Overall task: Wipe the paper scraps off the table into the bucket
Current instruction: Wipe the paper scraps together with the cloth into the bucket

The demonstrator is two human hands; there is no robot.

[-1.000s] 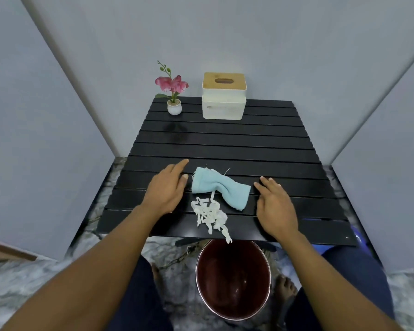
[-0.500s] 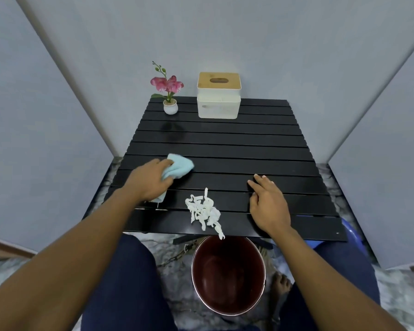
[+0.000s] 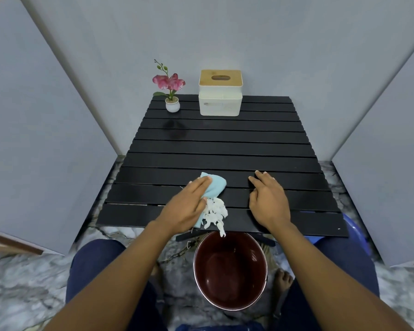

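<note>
A pile of white paper scraps [image 3: 215, 212] lies at the near edge of the black slatted table [image 3: 225, 149], with one strip hanging over the edge. My left hand [image 3: 185, 206] presses a light blue cloth [image 3: 48, 187] flat on the table, right against the left side of the scraps. The cloth [image 3: 214, 186] shows beyond my fingertips and under my palm. My right hand [image 3: 268, 199] rests flat on the table to the right of the scraps, holding nothing. A dark red bucket [image 3: 230, 271] stands on the floor directly below the table's near edge.
A small white pot with pink flowers [image 3: 171, 91] and a white tissue box with a wooden lid [image 3: 220, 93] stand at the table's far edge. Grey panels close in both sides. My legs flank the bucket on the marbled floor.
My left hand picked up the blue cloth, carried it left, then brought it back down against the left side of the scraps. The right hand stayed put.
</note>
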